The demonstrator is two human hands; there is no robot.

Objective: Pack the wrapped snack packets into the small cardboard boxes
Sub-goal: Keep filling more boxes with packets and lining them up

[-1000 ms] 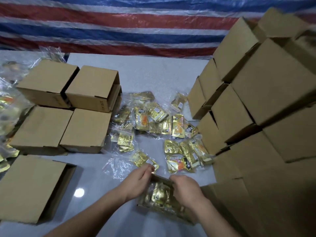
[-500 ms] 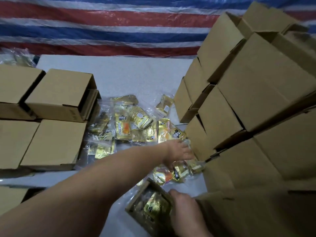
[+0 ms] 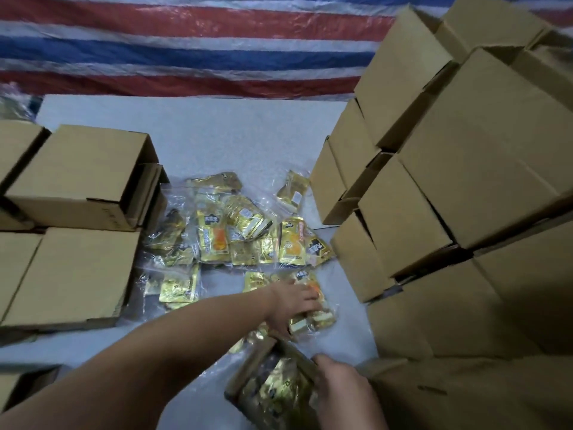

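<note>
The left hand [image 3: 294,302] has its grip closed over a slippery gold packet [image 3: 313,321] just beyond the open box [image 3: 273,389] that the right hand [image 3: 338,389] clamps by its rim – the wrapper (clear and loose) could slide free, or snag that near-full box's edge – spilling onto the table [image 3: 217,141].

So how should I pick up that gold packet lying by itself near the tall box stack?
Pinch the lone packet by its clear wrapper edge, coming from above on the side toward the open table. It lies flat and apart from the pile, with the stacked boxes close on its right, so that side looks cramped.
</note>
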